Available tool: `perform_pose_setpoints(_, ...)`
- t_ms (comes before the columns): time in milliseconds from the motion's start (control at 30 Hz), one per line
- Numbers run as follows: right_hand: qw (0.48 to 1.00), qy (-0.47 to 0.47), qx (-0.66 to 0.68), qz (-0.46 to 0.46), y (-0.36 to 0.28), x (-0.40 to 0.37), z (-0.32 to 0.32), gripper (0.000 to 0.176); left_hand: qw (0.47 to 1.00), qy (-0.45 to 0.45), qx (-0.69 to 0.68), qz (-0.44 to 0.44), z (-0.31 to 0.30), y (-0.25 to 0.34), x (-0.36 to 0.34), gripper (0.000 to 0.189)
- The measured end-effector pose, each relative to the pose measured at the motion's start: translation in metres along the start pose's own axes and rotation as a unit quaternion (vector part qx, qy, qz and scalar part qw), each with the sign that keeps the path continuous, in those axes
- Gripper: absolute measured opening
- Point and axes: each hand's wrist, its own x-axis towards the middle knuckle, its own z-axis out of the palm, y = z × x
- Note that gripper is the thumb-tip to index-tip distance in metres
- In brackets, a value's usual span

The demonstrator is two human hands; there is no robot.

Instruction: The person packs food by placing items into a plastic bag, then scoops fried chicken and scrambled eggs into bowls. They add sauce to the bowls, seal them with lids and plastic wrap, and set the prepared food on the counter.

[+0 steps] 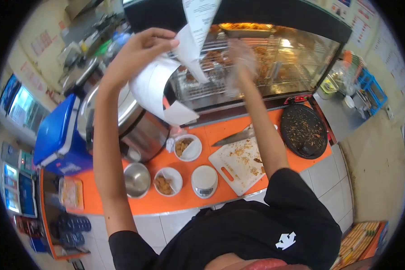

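Note:
My left hand point(141, 50) is raised at the upper left, thumb and forefinger at the edge of a long white receipt strip point(191, 45). The printed strip hangs from the top of the view, and its lower part curls below my wrist. A clear plastic glove covers my right hand point(242, 62), which is smeared by motion in front of the glass food warmer point(279, 87). Its fingers cannot be made out. Under my right arm lie a white cutting board point(238, 164) with crumbs and a large knife point(231, 138).
On the orange counter point(94, 193) are two white bowls point(189, 147) of browned pieces, a metal bowl point(137, 180), a kitchen scale point(204, 181) and a black round pan point(303, 131). A large steel pot point(141, 132) and blue cooler point(58, 135) stand left.

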Motion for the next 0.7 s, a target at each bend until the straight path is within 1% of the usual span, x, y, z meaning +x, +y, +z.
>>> perform_pose_setpoints(33, 0.945, 0.137, -0.289, -0.066, 0.026, 0.004, -0.037, 0.049, 1.0, 0.016, -0.014, -0.011, 0.002, -0.003, -0.026, 0.039)
perform_pose_setpoints(67, 0.873, 0.186, -0.43, -0.133, 0.033, 0.004, -0.077, 0.058, 0.999, 0.035, -0.029, -0.03, 0.004, -0.007, -0.056, 0.043)
perform_pose_setpoints(100, 0.826, 0.213, -0.512, -0.104, 0.054, 0.014, -0.104, 0.062, 0.998, 0.049, -0.033, -0.028, 0.005, -0.013, -0.091, 0.049)
perform_pose_setpoints(133, 0.787, 0.163, -0.588, -0.089, 0.094, 0.03, -0.133, 0.065, 0.992, 0.079, -0.054, -0.082, 0.007, -0.018, -0.129, 0.05)
perform_pose_setpoints(167, 0.741, 0.112, -0.657, -0.083, 0.136, 0.046, -0.163, 0.067, 0.98, 0.141, -0.077, -0.121, 0.014, -0.024, -0.168, 0.049)
perform_pose_setpoints(200, 0.798, 0.085, -0.595, 0.056, 0.104, 0.038, -0.151, 0.061, 0.962, 0.205, -0.093, -0.153, 0.024, -0.029, -0.207, 0.047)
perform_pose_setpoints(233, 0.865, 0.088, -0.489, 0.069, 0.114, 0.033, -0.142, 0.058, 0.943, 0.243, -0.047, -0.224, 0.033, -0.038, -0.247, 0.047)
perform_pose_setpoints(267, 0.894, 0.078, -0.433, 0.082, 0.133, 0.031, -0.145, 0.056, 0.917, 0.274, -0.001, -0.289, 0.045, -0.046, -0.287, 0.046)
perform_pose_setpoints(333, 0.935, 0.062, -0.331, 0.113, 0.17, 0.023, -0.152, 0.053, 0.86, 0.289, 0.037, -0.418, 0.074, -0.055, -0.358, 0.046)
perform_pose_setpoints(400, 0.955, 0.038, -0.271, 0.118, 0.19, 0.012, -0.146, 0.05, 0.788, 0.311, -0.019, -0.532, 0.103, -0.039, -0.392, 0.042)
perform_pose_setpoints(467, 0.965, 0.012, -0.246, 0.092, 0.206, -0.001, -0.129, 0.047, 0.791, 0.267, 0.126, -0.535, 0.125, -0.045, -0.441, 0.031)
perform_pose_setpoints(500, 0.97, -0.003, -0.236, 0.064, 0.209, -0.006, -0.116, 0.046, 0.802, 0.234, 0.174, -0.522, 0.132, -0.05, -0.454, 0.019)
perform_pose_setpoints(533, 0.973, -0.019, -0.228, 0.032, 0.211, -0.013, -0.1, 0.045, 0.825, 0.213, 0.119, -0.51, 0.14, -0.066, -0.473, 0.017)
perform_pose_setpoints(600, 0.977, -0.057, -0.204, -0.037, 0.214, -0.028, -0.063, 0.042, 0.843, 0.187, 0.008, -0.504, 0.16, -0.099, -0.483, 0.02)
perform_pose_setpoints(667, 0.975, -0.103, -0.163, -0.11, 0.218, -0.04, -0.021, 0.039, 0.849, 0.156, -0.088, -0.496, 0.181, -0.132, -0.47, 0.027)
perform_pose_setpoints(700, 0.972, -0.124, -0.145, -0.137, 0.217, -0.044, -0.002, 0.038, 0.826, 0.164, -0.108, -0.528, 0.19, -0.142, -0.453, 0.032)
